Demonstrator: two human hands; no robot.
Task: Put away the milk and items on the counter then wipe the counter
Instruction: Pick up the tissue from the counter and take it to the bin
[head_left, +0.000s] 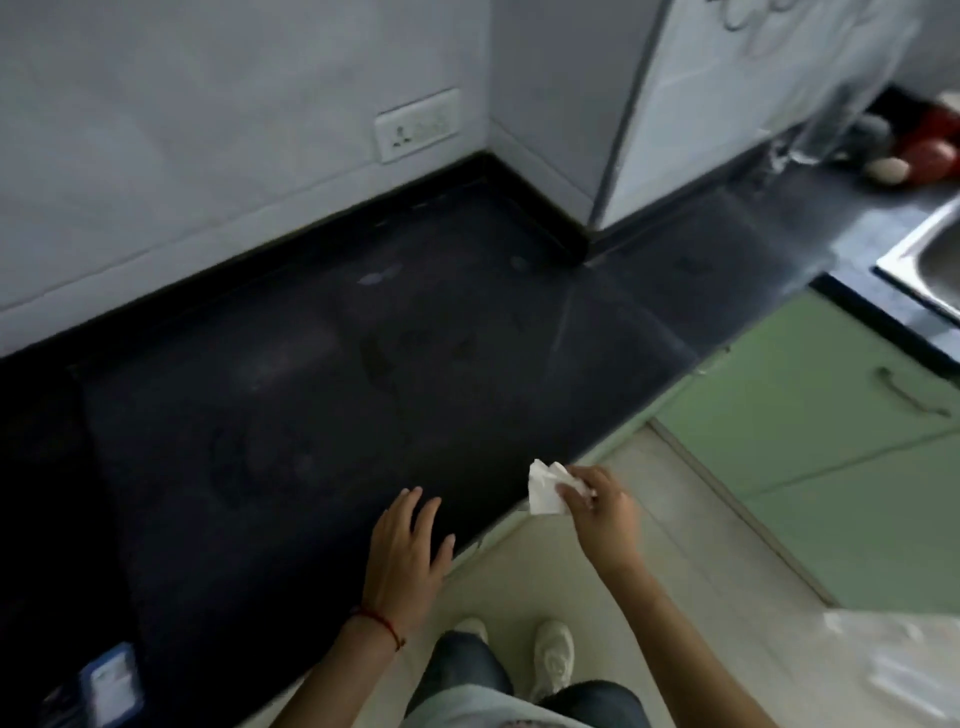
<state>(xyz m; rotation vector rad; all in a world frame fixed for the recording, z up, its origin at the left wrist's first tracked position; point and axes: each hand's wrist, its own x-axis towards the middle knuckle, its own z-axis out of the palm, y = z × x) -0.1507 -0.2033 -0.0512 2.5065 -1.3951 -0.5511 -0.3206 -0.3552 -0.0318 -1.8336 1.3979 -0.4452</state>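
The black stone counter (322, 364) runs in an L along the tiled wall, with faint smears on its surface. My right hand (605, 512) pinches a crumpled white tissue (545, 488) just above the counter's front edge. My left hand (408, 553) hovers flat with fingers spread over the front edge of the counter, holding nothing. A red thread is tied around my left wrist. No milk is visible.
A blue and white packet (106, 686) lies at the counter's near left corner. A steel sink (930, 254) sits at the right, with red and white items (924, 150) behind it. Green cabinet doors (831, 415) stand below. A wall socket (418, 127) is above the counter.
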